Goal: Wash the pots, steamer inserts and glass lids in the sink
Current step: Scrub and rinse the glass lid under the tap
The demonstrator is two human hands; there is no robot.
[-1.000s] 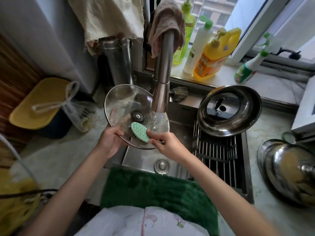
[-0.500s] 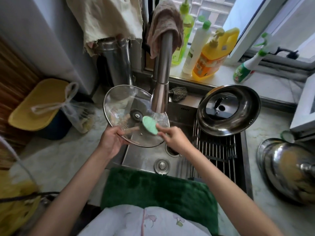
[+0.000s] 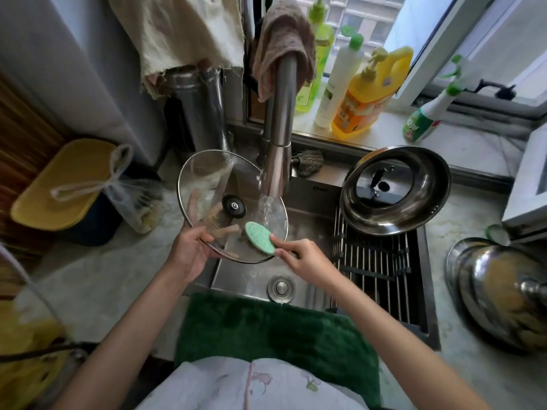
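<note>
A round glass lid with a black knob is tilted over the sink. My left hand grips its near rim, fingers showing through the glass. My right hand pinches a green oval scrubber against the lid's lower right. Water runs from the faucet onto the lid. A steel pot with a lid inside sits on the sink's wire rack.
Detergent bottles stand on the windowsill. A steel pot rests on the counter at right. A yellow basin and a plastic bag lie at left. A green towel drapes over the front edge.
My right hand has slid the scrubber to and fro across the lid's lower part under the running water. My left hand has kept its hold on the rim.
</note>
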